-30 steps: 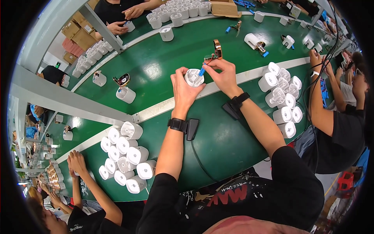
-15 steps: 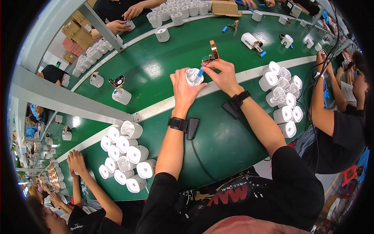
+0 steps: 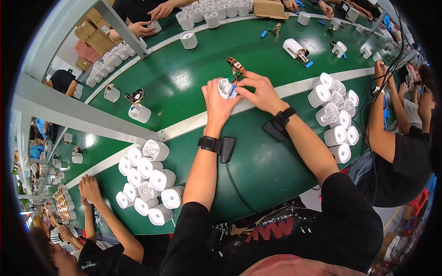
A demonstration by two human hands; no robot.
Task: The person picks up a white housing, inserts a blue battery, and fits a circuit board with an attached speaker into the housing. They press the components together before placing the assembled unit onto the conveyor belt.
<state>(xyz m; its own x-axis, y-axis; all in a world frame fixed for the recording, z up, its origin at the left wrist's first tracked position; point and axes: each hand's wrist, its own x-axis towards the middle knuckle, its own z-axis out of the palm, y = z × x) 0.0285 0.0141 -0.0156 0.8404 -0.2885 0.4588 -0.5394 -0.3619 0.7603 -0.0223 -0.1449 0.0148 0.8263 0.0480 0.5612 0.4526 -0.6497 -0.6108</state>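
My left hand (image 3: 215,105) is closed round a white plastic housing (image 3: 223,86), its open end facing up. A blue cylindrical battery (image 3: 232,89) sits partly inside the housing's mouth, tilted. My right hand (image 3: 260,93) pinches the battery's upper part with thumb and fingers. Above the housing stands a copper-coloured ring (image 3: 236,65), joined by thin wires to a small green circuit board (image 3: 233,78) near my right fingertips. Both wrists wear black straps with a black box. How deep the battery reaches is hidden by the housing wall.
White housings stand grouped at left (image 3: 159,180) and right (image 3: 329,112) on the green bench (image 3: 258,170). Past a pale rail (image 3: 184,130), a green belt (image 3: 184,78) carries housings with parts attached. A grey metal post (image 3: 83,117) slants at left. Co-workers sit either side and opposite.
The battery has gone lower into the housing, and my right hand has come down and closer. The ring has swung left and down. Pieces on the belt have shifted slightly left.
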